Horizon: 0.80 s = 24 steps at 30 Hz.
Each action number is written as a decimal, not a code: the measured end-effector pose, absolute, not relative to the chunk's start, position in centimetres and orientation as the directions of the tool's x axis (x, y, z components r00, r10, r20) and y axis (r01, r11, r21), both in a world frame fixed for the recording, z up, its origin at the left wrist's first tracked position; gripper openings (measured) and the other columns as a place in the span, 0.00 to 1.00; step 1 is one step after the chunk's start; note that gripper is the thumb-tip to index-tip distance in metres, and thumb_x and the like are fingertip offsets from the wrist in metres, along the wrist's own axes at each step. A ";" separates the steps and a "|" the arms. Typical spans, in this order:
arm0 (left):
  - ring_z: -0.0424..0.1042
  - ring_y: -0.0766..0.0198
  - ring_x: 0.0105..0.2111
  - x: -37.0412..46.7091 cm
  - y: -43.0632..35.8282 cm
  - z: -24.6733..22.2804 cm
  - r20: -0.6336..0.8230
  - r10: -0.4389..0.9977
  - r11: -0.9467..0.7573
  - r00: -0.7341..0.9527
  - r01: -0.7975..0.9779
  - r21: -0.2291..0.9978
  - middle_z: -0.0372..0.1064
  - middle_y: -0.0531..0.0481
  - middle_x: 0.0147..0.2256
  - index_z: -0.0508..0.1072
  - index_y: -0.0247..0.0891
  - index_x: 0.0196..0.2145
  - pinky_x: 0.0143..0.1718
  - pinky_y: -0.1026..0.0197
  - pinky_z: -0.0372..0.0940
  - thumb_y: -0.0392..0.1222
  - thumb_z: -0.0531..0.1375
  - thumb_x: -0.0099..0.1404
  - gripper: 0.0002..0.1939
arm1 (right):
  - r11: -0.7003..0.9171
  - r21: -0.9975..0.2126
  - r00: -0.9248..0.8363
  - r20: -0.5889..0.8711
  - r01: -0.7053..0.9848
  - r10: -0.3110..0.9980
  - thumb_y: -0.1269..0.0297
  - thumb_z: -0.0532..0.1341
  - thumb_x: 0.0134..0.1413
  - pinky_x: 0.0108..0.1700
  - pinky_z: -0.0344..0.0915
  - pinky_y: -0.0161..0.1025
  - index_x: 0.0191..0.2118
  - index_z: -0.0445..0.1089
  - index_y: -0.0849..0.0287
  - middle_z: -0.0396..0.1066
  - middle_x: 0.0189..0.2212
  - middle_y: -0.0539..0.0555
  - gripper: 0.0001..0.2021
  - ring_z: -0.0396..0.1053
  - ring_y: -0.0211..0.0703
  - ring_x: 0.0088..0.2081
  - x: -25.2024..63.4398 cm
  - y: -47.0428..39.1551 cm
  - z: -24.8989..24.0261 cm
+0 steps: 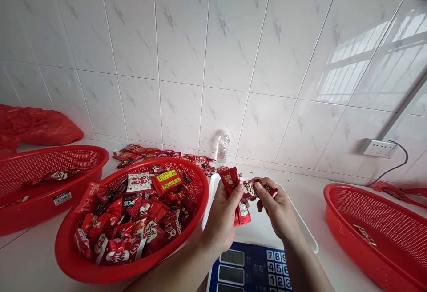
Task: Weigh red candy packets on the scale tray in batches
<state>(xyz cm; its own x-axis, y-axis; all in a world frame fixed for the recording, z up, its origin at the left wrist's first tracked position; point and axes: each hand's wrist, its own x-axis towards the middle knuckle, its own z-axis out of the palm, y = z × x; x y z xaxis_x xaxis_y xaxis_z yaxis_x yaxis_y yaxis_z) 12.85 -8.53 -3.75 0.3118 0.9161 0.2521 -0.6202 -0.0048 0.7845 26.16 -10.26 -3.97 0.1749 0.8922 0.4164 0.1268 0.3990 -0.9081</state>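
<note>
Both hands closed on wrapped packets, nothing gripped loosely open. Left hand (pixel 222 221) pinches a bunch of red packets (pixel 230 180), thumb on top, one end sticking up, another pointing down. Right hand (pixel 280 207) pinches a dark red packet (pixel 249 189) with pale print, thumb on its face; its near end meets the bunch, so can't tell exactly how many pieces each hand has. All of it is up over the white tray (pixel 263 230) of a scale, keypad panel (pixel 250 267) on the near side.

Risks, my judgement: wrappers look slick and the bunch is fanned out, so a lower piece could slide from under the left thumb and drop on the tray or panel. Overlapping pieces could catch, one coming along with another; miscount likely, as prints and reds look alike. A hand or forearm leaning on the scale could upset its reading; display digits not readable.

Left of the scale, the full basket (pixel 68 256) is heaped with similar packets; a sleeve-free forearm passes near its rim and could nudge it. Far side, clear bottle (pixel 223 147) stands by loose packets (pixel 140 151); a long reach there could tip it. Right basket (pixel 340 230) sits apart, one packet visible inside.
</note>
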 end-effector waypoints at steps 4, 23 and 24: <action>0.67 0.68 0.30 13.0 -8.2 -3.7 0.185 0.927 0.099 0.326 -0.688 0.719 0.69 0.51 0.33 0.70 0.38 0.41 0.34 0.64 0.64 0.53 0.62 0.61 0.17 | 0.390 -0.917 0.160 0.398 0.080 0.903 0.50 0.57 0.59 0.26 0.59 0.34 0.31 0.68 0.56 0.62 0.27 0.49 0.15 0.57 0.35 0.25 26.6 -10.9 -3.2; 0.69 0.68 0.31 12.6 -8.7 -3.5 0.186 0.892 0.074 0.413 -0.539 0.839 0.69 0.52 0.33 0.67 0.39 0.40 0.32 0.66 0.63 0.44 0.68 0.56 0.17 | 0.374 -0.863 -0.015 0.392 0.339 0.920 0.50 0.56 0.60 0.30 0.58 0.37 0.27 0.67 0.57 0.65 0.29 0.51 0.17 0.59 0.38 0.29 26.5 -11.1 -2.8; 0.68 0.68 0.31 12.6 -8.7 -3.4 0.198 0.893 0.058 0.405 -0.538 0.841 0.69 0.53 0.32 0.67 0.39 0.39 0.32 0.66 0.63 0.44 0.68 0.56 0.16 | 0.343 -0.900 -0.020 0.351 0.268 0.936 0.49 0.56 0.59 0.28 0.56 0.36 0.28 0.68 0.57 0.64 0.28 0.51 0.18 0.58 0.37 0.27 26.5 -11.0 -2.8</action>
<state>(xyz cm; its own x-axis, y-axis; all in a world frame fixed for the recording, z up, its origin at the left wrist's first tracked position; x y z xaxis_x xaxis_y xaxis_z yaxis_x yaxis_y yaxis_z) 12.62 -8.75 -3.38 0.4046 0.8929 0.1977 -0.5381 0.0576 0.8409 26.47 -11.02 -2.85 -0.0203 0.9362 0.3509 0.2676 0.3433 -0.9003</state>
